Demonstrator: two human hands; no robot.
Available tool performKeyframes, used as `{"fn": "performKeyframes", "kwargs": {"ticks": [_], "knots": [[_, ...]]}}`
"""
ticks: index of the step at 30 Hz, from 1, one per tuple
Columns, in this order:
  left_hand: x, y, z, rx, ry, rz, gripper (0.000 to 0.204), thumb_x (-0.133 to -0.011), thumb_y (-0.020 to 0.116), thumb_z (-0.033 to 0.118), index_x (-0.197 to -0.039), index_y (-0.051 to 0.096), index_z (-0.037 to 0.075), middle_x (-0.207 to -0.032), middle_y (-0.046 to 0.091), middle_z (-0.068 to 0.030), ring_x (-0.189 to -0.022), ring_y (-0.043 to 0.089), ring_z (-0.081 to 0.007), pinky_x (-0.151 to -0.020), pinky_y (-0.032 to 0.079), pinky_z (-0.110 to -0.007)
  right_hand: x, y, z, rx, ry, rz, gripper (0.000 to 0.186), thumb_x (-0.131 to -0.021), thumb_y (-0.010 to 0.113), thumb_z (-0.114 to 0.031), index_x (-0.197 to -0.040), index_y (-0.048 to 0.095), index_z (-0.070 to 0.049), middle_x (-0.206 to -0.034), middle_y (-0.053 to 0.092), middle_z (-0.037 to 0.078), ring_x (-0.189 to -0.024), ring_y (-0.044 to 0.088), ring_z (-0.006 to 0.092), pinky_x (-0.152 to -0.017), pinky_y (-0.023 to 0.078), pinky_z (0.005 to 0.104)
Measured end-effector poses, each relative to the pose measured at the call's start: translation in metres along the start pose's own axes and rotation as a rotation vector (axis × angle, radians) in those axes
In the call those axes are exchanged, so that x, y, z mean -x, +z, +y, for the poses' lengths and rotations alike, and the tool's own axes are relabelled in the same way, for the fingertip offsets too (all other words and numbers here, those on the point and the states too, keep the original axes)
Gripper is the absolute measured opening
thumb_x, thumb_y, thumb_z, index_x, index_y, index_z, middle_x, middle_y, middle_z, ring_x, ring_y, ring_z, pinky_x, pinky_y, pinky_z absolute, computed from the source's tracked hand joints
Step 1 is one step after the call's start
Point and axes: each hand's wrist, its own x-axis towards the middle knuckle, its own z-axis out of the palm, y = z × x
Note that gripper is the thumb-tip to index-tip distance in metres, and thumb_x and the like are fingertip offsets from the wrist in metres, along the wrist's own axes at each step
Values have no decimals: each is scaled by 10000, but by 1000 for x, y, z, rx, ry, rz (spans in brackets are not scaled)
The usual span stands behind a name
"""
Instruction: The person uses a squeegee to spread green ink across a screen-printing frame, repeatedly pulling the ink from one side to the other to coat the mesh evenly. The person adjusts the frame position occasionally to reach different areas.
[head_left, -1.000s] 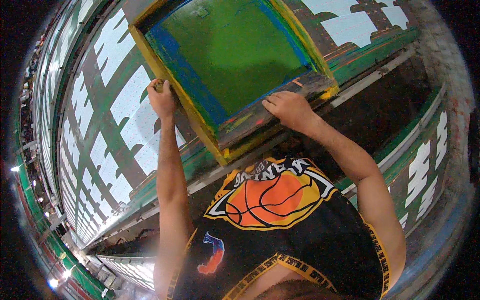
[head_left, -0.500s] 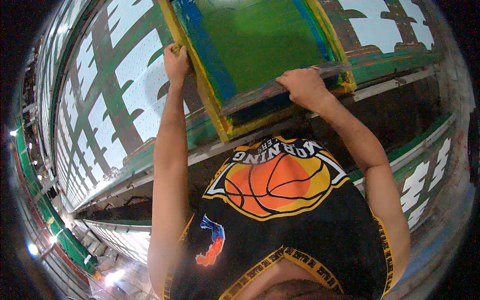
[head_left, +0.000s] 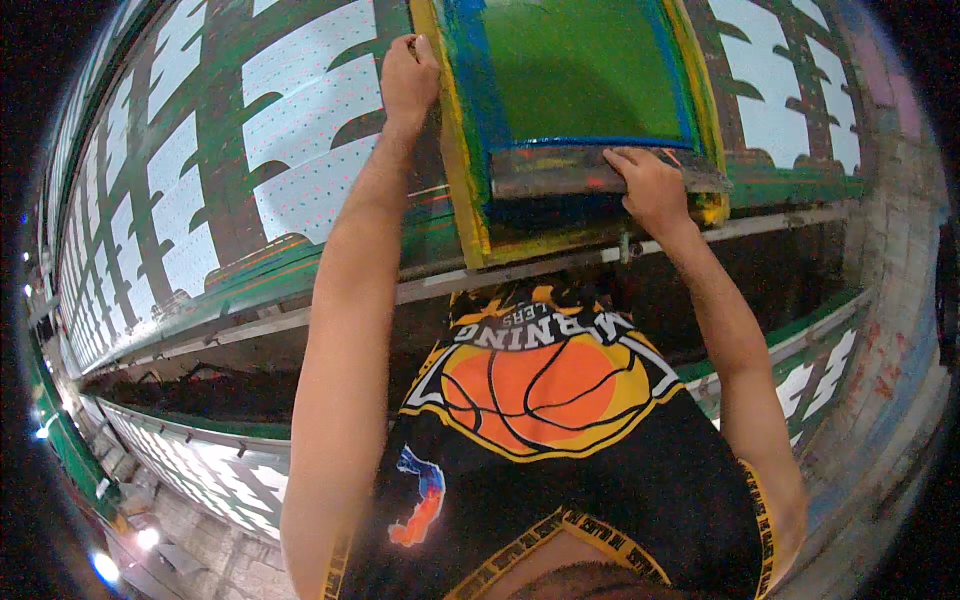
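Observation:
A screen-printing frame [head_left: 463,200] with yellow-stained edges and a green mesh [head_left: 580,75] lies in front of me, blue ink smeared down its sides. My left hand [head_left: 410,85] is closed at the frame's left edge, gripping its side; what lies inside the fingers is mostly hidden. Across the near end of the mesh lies a long, grey, ink-stained squeegee [head_left: 550,172]. My right hand [head_left: 652,188] grips it right of its middle, fingers over the top. A thin blue ink line [head_left: 590,142] runs along the squeegee's far edge.
The long green printing table [head_left: 270,255] carries rows of white cut fabric pieces [head_left: 310,110] left and right of the frame. A metal rail [head_left: 420,290] edges its near side. Behind me stands another table with white pieces [head_left: 190,465]; concrete floor [head_left: 860,390] shows right.
The squeegee, slanted before, now lies more level across the near end of the mesh, with blue ink showing along its far edge. My view has shifted; both hands keep their grips.

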Motion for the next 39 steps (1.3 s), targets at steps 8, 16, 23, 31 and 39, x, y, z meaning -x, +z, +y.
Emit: {"fn": "performKeyframes", "kwargs": {"ticks": [8,16,23,31,39], "knots": [[4,-5,-7,-67,45,-22,372,-1101,389,261,-1110,648,-6,-1103,681,-261,-1068,620,-466,-937,483,-541,-191,4,53,112,-41,46,303,-825,749,-134,-1126,760,-110,-1061,758,139,-932,746,363,-803,609,507],[11,-16,20,-140,-92,-3,350,-1116,379,237,-1145,644,10,-1110,683,-253,-1069,622,-468,-924,493,-523,-367,-12,99,140,-35,42,224,-837,733,-180,-1010,779,-46,-1056,768,195,-974,749,410,-849,613,522],[15,-21,29,-173,-113,-5,357,-1123,375,253,-1160,643,20,-1107,693,-240,-1078,634,-459,-919,505,-513,-453,-40,131,152,-87,-183,129,-853,661,-132,-835,697,-10,-827,659,208,-771,663,349,-666,511,493],[15,-23,25,-178,-140,-26,357,-1121,384,256,-1166,646,18,-1129,696,-242,-1079,641,-457,-930,503,-519,-501,-16,147,114,-191,-102,160,-831,644,-111,-765,682,29,-744,634,223,-705,648,372,-577,491,492],[15,-21,20,-156,-75,-30,368,-1120,375,258,-1132,657,22,-1098,692,-245,-1063,639,-463,-920,504,-518,-369,-30,106,81,-196,-201,292,-816,680,-162,-1047,767,-8,-1070,759,233,-1009,748,391,-888,608,526]]}}
